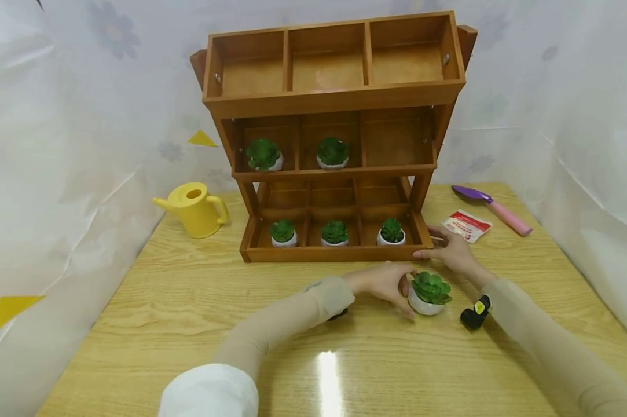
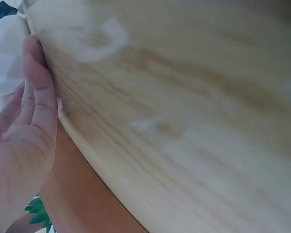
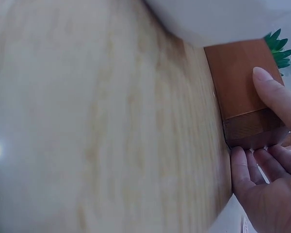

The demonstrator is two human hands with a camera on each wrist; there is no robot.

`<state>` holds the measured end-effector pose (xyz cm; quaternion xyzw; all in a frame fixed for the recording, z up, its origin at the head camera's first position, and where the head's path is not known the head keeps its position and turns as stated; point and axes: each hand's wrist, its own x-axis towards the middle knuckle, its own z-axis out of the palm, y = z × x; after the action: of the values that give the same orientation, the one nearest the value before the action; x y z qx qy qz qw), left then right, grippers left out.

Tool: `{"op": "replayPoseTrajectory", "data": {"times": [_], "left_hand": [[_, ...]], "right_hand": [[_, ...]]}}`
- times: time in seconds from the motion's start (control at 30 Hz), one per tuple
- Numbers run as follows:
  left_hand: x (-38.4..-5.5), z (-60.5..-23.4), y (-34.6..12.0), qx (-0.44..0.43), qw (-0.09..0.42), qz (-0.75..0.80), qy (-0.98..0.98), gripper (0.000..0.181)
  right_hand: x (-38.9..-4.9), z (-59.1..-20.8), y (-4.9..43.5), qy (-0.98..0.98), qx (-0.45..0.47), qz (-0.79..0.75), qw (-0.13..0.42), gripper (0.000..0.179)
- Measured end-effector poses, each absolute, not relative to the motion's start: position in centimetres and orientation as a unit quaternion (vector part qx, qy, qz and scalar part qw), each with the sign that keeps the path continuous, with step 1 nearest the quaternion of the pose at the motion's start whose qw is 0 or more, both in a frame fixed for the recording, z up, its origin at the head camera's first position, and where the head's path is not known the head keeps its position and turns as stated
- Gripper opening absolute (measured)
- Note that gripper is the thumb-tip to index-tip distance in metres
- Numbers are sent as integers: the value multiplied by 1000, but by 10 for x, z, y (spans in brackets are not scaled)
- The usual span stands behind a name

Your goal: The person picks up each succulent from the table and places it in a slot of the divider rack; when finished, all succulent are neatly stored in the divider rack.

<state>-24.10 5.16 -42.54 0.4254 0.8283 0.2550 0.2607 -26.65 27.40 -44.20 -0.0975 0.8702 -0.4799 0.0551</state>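
A potted succulent [image 1: 430,294] in a white pot stands on the table, right of my left hand [image 1: 383,284]. My left thumb and fingers lie about the pot's near side; the left wrist view shows the white pot [image 2: 8,53] against the fingers. My right hand [image 1: 451,252] holds the front right corner of the wooden shelf [image 1: 339,255]. In the right wrist view the thumb lies on the front board [image 3: 237,82], with the fingers against the end. Inside the bottom tier sit three small potted succulents, the rightmost [image 1: 391,231] closest to my right hand.
Two more potted succulents, left [image 1: 264,155] and centre [image 1: 333,153], occupy the middle tier. A yellow watering can [image 1: 195,214] stands left of the shelf. To the right lie a red and white packet [image 1: 466,225] and a trowel [image 1: 507,218] with a pink handle.
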Motion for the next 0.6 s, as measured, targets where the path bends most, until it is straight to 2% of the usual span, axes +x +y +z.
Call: {"op": "replayPoseTrajectory", "data": {"times": [0.27,0.6], "left_hand": [[-239,-423,55,421,262,244,834,97],[-238,-422,58,412,268,239,837,96]], "right_hand": [[-266,-439,271,872,-92,-476,62,85],[-267,-440,273,873,-89,-475,67,86]]}}
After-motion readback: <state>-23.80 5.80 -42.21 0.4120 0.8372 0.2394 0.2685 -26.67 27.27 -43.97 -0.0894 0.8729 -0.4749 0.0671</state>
